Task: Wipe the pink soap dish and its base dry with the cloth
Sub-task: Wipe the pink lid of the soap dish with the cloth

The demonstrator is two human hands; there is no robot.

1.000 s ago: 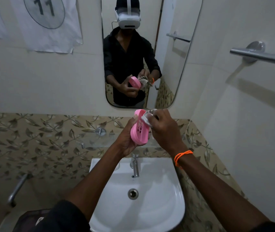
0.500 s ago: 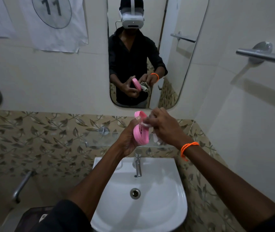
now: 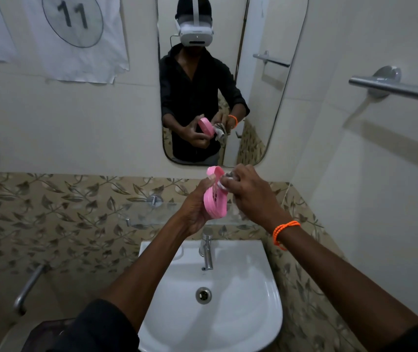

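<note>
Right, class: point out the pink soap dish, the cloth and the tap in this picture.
soap dish [image 3: 214,199], head view, on its slotted pink face.
cloth [image 3: 224,184], head view, on the pale wad by the right hand's fingers.
tap [image 3: 207,250], head view, on its upright metal body.

Two hands are seen, the left hand [image 3: 194,212] and the right hand [image 3: 251,193]. One pink soap dish [image 3: 214,199] and one cloth [image 3: 225,179] are counted. One sink [image 3: 253,313], one tap [image 3: 207,250], one mirror [image 3: 274,102], two towel bars [image 3: 396,88] [image 3: 28,288], one glass shelf [image 3: 147,212] and one orange wristband [image 3: 282,231] are counted.
</note>
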